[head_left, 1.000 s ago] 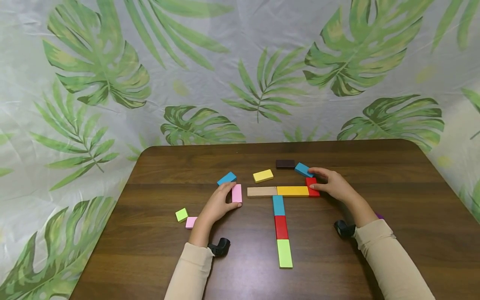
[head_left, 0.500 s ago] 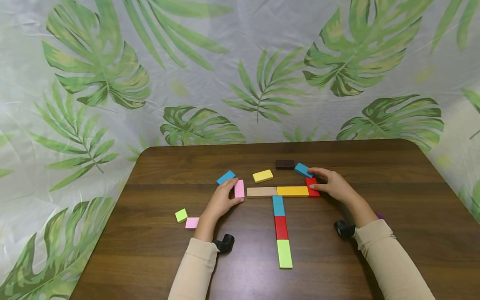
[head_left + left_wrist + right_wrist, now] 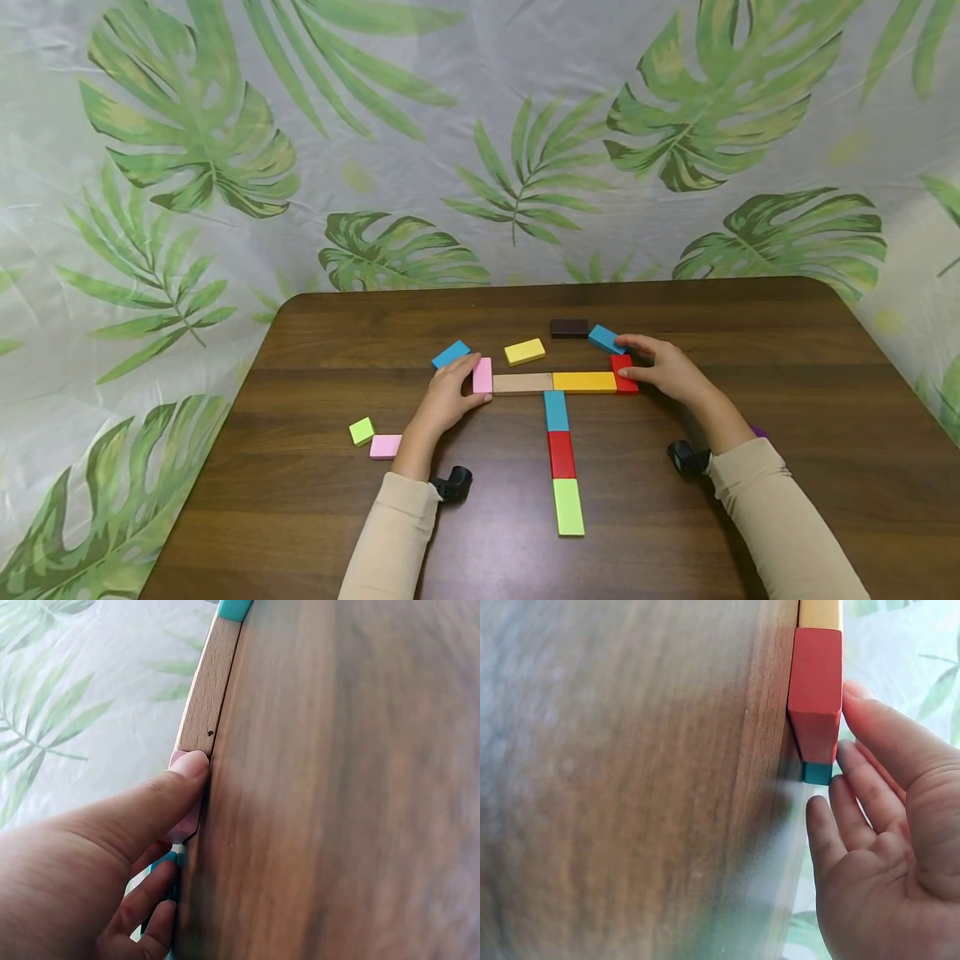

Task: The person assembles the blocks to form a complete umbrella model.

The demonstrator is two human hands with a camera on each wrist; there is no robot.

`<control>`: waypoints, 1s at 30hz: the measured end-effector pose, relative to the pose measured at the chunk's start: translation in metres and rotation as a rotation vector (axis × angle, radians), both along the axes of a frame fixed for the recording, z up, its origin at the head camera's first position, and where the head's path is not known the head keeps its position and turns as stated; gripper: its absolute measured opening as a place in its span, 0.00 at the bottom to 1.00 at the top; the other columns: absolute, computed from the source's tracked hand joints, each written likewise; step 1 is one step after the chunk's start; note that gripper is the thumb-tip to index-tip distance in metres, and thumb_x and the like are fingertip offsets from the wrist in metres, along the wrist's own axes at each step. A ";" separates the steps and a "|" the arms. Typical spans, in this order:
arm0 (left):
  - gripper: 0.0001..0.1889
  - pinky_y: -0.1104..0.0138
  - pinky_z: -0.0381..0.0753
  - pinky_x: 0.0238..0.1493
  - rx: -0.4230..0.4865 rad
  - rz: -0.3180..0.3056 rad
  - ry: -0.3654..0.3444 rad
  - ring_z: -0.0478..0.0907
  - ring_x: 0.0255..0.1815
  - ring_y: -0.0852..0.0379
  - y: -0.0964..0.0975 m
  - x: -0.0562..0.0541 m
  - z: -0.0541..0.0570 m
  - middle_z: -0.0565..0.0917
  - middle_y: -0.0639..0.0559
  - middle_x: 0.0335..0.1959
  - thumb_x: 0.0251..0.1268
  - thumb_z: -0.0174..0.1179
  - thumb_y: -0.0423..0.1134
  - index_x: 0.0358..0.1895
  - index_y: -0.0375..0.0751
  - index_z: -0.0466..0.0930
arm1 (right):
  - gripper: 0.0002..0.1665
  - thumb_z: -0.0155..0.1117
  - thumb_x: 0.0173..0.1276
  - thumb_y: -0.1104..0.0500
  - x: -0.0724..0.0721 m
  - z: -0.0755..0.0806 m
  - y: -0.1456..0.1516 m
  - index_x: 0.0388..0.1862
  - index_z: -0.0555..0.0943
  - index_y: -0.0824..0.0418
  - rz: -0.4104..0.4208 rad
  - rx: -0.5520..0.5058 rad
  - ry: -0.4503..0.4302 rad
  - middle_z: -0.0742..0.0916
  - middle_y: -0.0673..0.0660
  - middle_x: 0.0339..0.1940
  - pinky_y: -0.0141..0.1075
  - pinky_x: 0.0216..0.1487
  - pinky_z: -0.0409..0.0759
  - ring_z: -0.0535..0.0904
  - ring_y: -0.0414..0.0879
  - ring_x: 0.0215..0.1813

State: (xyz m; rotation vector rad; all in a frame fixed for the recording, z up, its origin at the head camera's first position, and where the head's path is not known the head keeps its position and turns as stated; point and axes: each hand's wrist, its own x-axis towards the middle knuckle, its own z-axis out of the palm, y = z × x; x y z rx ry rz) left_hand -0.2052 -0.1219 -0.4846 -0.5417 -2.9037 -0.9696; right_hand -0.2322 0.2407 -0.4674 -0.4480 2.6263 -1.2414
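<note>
My left hand point(image 3: 444, 400) pinches a pink block point(image 3: 482, 375) between thumb and fingers. That block stands crosswise against the left end of a plain wooden block point(image 3: 522, 383); the left wrist view shows the thumb point(image 3: 191, 766) at their joint. A yellow-orange block point(image 3: 584, 382) continues the row to a crosswise red block point(image 3: 624, 373). My right hand point(image 3: 671, 373) rests its thumb point(image 3: 857, 691) on the red block, other fingers relaxed, the index fingertip at a blue block point(image 3: 606, 339). Below the row runs a column of blue point(image 3: 556, 411), red point(image 3: 561, 455) and light green point(image 3: 568, 507) blocks.
Behind the row lie a dark block point(image 3: 569, 328), a pale yellow block point(image 3: 524, 352) and another blue block point(image 3: 451, 354). A small green block point(image 3: 362, 431) and a second pink block point(image 3: 385, 447), partly behind the left wrist, lie at left. A patterned cloth point(image 3: 405, 150) hangs behind the table.
My left hand has slid the pink block right and slightly away, closing the gap to the wooden block. My right hand has stayed in place at the red block.
</note>
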 end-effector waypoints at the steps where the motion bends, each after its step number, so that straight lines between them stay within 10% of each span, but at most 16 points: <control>1: 0.36 0.55 0.58 0.60 -0.004 0.003 -0.001 0.61 0.62 0.45 0.000 0.000 0.000 0.67 0.44 0.61 0.51 0.66 0.45 0.63 0.37 0.64 | 0.32 0.64 0.60 0.56 0.000 0.000 0.000 0.62 0.67 0.63 0.000 0.001 0.001 0.69 0.66 0.61 0.56 0.59 0.57 0.60 0.64 0.62; 21: 0.38 0.49 0.57 0.59 0.005 0.011 -0.015 0.58 0.63 0.44 0.003 0.000 0.000 0.64 0.46 0.63 0.49 0.65 0.51 0.65 0.43 0.63 | 0.32 0.63 0.60 0.56 -0.001 0.000 0.000 0.62 0.67 0.63 0.003 0.006 0.004 0.69 0.66 0.61 0.56 0.59 0.57 0.60 0.64 0.63; 30: 0.32 0.56 0.61 0.59 0.118 0.054 0.086 0.62 0.60 0.47 0.015 -0.003 0.003 0.69 0.46 0.58 0.53 0.63 0.50 0.60 0.39 0.67 | 0.32 0.63 0.60 0.56 -0.001 -0.001 0.000 0.62 0.67 0.62 0.000 0.008 0.005 0.69 0.66 0.61 0.56 0.59 0.57 0.60 0.64 0.62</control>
